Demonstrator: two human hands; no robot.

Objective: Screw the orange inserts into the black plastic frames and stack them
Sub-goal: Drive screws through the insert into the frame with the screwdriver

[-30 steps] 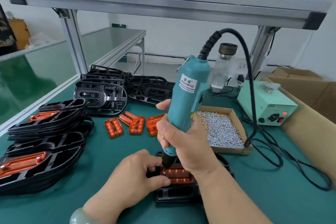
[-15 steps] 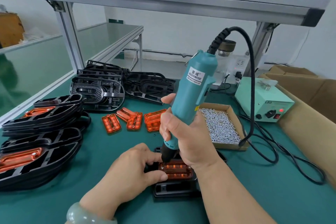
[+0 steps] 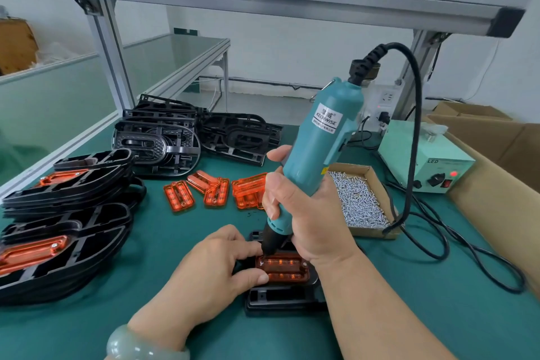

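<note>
The right hand [image 3: 309,213] is wrapped around a teal electric screwdriver [image 3: 318,149]. Its white label reads "KEENWISE" under two Chinese characters, and the smaller print is too fine to read. The bit stands on the far left corner of the orange insert [image 3: 287,268], which is seated in a black frame [image 3: 280,299] directly below that hand. The left hand [image 3: 210,266] pinches the insert's left end between thumb and forefinger, with the forefinger tip just beside the bit. Right of the right hand sits a cardboard box of screws [image 3: 361,199], and beyond it a pale green power box [image 3: 423,155] marked "LED". Loose inserts [image 3: 178,195] lie beyond the left hand, and finished stacks [image 3: 67,184] lie to its left. Compared with half a second earlier, both grips and the bit's corner are unchanged.
</note>
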